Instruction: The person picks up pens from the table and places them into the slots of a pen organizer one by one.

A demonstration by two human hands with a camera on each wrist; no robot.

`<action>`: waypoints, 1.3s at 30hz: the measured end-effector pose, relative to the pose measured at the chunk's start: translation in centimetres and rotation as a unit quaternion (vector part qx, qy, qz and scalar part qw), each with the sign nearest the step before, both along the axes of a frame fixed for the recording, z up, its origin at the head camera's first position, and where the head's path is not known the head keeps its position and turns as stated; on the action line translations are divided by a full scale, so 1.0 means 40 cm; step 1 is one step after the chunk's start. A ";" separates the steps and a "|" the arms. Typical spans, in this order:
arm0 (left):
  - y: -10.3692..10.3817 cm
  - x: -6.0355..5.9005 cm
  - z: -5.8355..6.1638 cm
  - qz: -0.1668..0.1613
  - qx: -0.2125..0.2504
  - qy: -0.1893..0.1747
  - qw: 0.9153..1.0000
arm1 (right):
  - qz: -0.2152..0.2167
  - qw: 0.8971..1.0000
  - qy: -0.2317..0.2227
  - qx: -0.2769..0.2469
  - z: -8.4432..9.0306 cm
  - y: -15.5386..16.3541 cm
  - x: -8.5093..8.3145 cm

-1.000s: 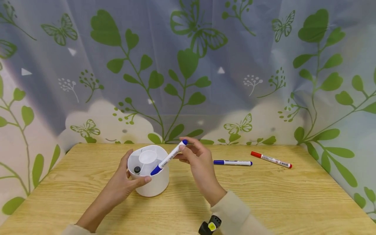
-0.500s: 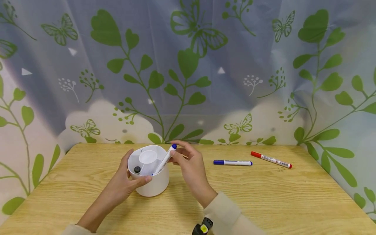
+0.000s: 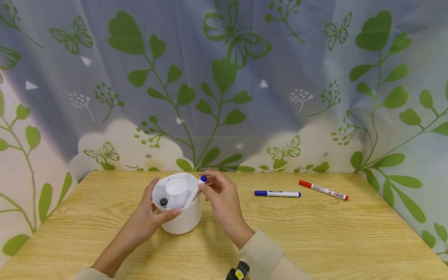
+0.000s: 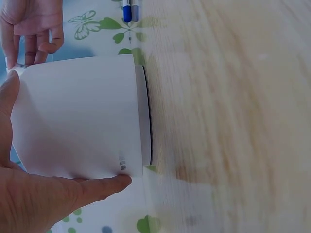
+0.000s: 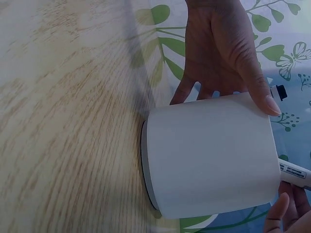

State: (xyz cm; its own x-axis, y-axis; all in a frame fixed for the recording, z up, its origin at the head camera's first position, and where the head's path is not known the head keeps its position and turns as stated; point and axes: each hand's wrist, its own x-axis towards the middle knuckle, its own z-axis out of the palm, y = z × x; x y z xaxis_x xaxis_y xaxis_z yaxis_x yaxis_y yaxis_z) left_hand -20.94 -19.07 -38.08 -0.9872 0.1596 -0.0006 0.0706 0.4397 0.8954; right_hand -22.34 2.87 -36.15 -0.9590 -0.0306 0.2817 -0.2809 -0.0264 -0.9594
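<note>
A white round pen holder with compartments stands on the table in the head view. My left hand grips it from the left, thumb at the near rim and fingers along the far side. Between thumb and fingers of my right hand, a white marker with a blue end is pinched near its top. It leans in the right compartment, its lower end hidden by the wall. A black-ended pen sits in the left compartment; the right wrist view shows its black tip past the rim.
On the wooden table, a blue-capped marker lies right of my right hand. Farther right is a red-capped marker. A leaf-patterned curtain hangs behind the table's back edge.
My right hand has moved left and slightly down, lowering the blue marker into the holder's right compartment and tilting it more upright. The left hand and holder have stayed in place.
</note>
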 end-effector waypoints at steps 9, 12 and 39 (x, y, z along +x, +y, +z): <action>0.000 0.007 0.009 0.002 -0.001 -0.005 1.000 | -0.003 1.000 0.002 0.007 -0.005 -0.002 0.000; -0.001 0.006 0.008 0.001 -0.005 -0.006 1.000 | -0.007 1.000 0.011 0.022 -0.006 -0.002 -0.001; -0.011 0.003 0.021 -0.010 -0.008 -0.009 1.000 | 0.018 0.997 -0.022 0.073 -0.006 -0.001 0.000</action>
